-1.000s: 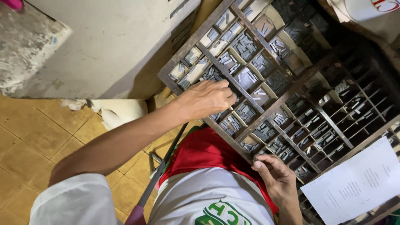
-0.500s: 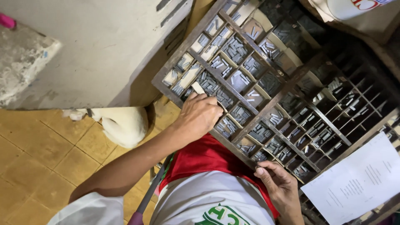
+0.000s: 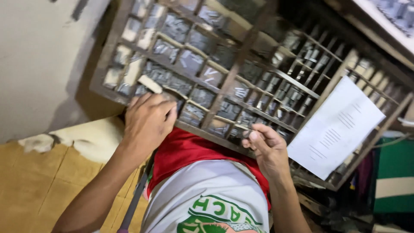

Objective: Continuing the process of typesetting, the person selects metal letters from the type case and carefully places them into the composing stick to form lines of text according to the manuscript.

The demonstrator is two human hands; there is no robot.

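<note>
Sliding down from the middle compartments since the earlier frame, the left hand (image 3: 146,123) now rests at the near left corner of the wooden type case (image 3: 235,64), fingers curled loosely, grasping nothing I can make out. The right hand (image 3: 265,149) pinches a small grey metal piece at the case's near edge. Dark, gridded, tilted, the case runs lengthwise left to right, a white printed sheet (image 3: 334,127) lying on its right end.

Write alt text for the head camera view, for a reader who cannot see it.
A person's left hand rests on the near edge of a wooden type case whose compartments hold small metal pieces, while the right hand pinches something small at the same edge. A printed sheet of paper lies on the case's right side.
</note>
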